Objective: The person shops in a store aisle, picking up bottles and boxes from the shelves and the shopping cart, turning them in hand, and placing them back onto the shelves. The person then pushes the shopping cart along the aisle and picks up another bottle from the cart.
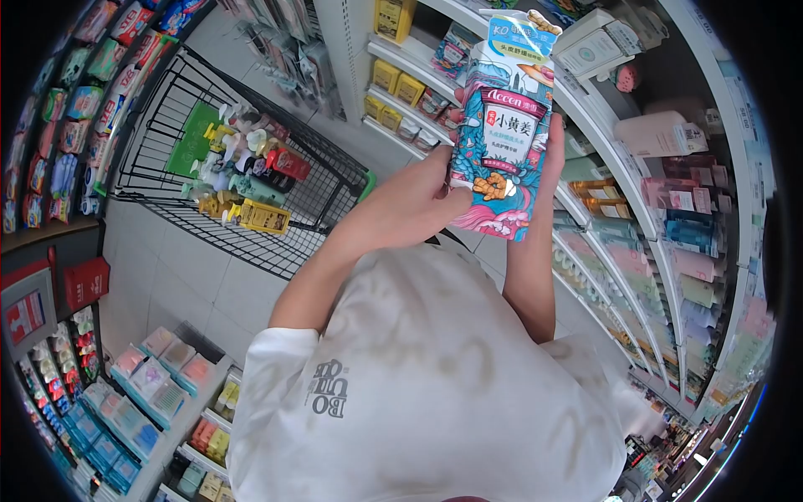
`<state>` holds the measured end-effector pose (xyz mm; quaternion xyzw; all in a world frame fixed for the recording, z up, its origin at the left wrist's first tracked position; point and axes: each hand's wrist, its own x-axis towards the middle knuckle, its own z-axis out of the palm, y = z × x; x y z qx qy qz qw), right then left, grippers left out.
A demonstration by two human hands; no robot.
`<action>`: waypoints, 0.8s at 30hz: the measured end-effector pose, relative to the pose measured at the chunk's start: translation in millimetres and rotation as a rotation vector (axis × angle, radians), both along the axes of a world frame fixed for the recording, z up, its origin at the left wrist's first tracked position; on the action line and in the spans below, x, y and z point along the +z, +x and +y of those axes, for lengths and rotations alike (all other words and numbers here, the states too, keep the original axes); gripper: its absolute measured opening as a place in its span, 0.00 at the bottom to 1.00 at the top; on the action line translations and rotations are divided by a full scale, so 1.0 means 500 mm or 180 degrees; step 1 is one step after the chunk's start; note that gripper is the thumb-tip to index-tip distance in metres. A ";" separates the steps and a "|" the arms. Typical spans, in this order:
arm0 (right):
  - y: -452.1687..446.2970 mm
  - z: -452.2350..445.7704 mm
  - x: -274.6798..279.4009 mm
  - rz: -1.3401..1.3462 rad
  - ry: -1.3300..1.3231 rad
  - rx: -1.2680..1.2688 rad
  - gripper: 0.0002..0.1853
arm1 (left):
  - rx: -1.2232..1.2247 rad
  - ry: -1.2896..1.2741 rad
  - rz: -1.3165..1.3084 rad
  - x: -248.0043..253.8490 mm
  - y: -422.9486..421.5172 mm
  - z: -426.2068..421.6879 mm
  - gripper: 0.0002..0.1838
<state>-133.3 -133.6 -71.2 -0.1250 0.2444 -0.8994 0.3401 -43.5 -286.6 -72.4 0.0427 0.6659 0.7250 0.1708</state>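
Observation:
A tall blue, teal and pink box with Chinese lettering and a ginger picture is held upright before the shelves. My left hand grips its lower left side, the thumb across the front. On the box's right edge rests my right hand, its fingers mostly hidden behind the box. Some fingertips show at the upper left edge of the box.
A black wire shopping cart at the left holds several bottles and yellow boxes. Curved white shelves with bottles run down the right. Packaged goods fill racks on the far left, and a low display stands at the lower left.

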 end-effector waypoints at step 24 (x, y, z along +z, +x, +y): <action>-0.001 0.021 -0.019 0.0039 0.0906 -0.0438 0.48 | 0.0396 -0.0474 0.0271 0.004 -0.031 0.018 0.30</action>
